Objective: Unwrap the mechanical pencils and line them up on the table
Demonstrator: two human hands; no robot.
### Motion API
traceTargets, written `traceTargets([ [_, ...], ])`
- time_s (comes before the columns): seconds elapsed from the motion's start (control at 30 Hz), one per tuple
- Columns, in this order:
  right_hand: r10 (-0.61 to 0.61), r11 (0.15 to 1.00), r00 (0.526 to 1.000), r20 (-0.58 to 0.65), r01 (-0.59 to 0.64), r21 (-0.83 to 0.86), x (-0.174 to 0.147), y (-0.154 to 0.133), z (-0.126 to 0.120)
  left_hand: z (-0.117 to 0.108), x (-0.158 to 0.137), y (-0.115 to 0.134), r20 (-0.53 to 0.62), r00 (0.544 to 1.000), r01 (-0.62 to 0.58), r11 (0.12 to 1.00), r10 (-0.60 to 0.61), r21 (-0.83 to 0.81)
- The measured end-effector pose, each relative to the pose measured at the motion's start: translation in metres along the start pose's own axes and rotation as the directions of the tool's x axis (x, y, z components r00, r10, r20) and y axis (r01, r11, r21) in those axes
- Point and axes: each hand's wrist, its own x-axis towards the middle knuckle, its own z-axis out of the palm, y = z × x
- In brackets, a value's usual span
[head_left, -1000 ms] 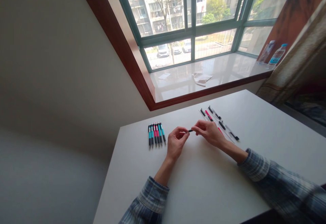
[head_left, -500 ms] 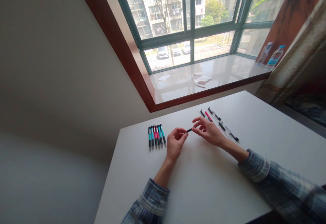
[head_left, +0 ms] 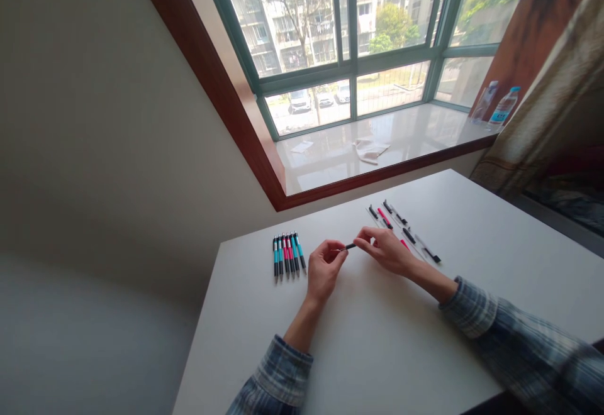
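Between my two hands, above the white table (head_left: 377, 339), is a short black pen barrel (head_left: 350, 246). My left hand (head_left: 324, 268) pinches its left end between thumb and fingertips. At its other end the fingers and thumb of my right hand (head_left: 383, 249) are closed together, covering that end. Left of my hands, several assembled pens (head_left: 285, 256) with turquoise or pink barrels and black grips lie side by side. Beyond and beside my right hand lie loose pen parts: a pink barrel (head_left: 384, 217), black grip pieces (head_left: 408, 235) and thin clear refills (head_left: 425, 248), some partly hidden by the hand.
Past the table's far edge is a window sill (head_left: 325, 173) with a crumpled cloth (head_left: 370, 149) and a paper scrap (head_left: 302, 146). Plastic bottles (head_left: 504, 108) stand at its right end, near a curtain (head_left: 528, 100). A wall (head_left: 117, 182) rises on the left.
My right hand's fingers have closed from a spread pose onto the right end of the black barrel. My left hand keeps its pinch. The view has shifted slightly.
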Motion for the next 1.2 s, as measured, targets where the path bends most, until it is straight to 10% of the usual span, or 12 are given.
traceTargets([
  [0.67,0.029,0.998,0.995,0.098,-0.022,-0.066,-0.001,0.000,-0.001,0.001,0.002,-0.001,0.026,0.999,-0.032,0.999,0.033,-0.035],
  [1.2,-0.164,0.972,0.974,0.157,0.187,-0.143,-0.009,-0.011,0.008,0.002,0.002,0.003,0.092,0.995,-0.035,0.999,0.038,-0.030],
])
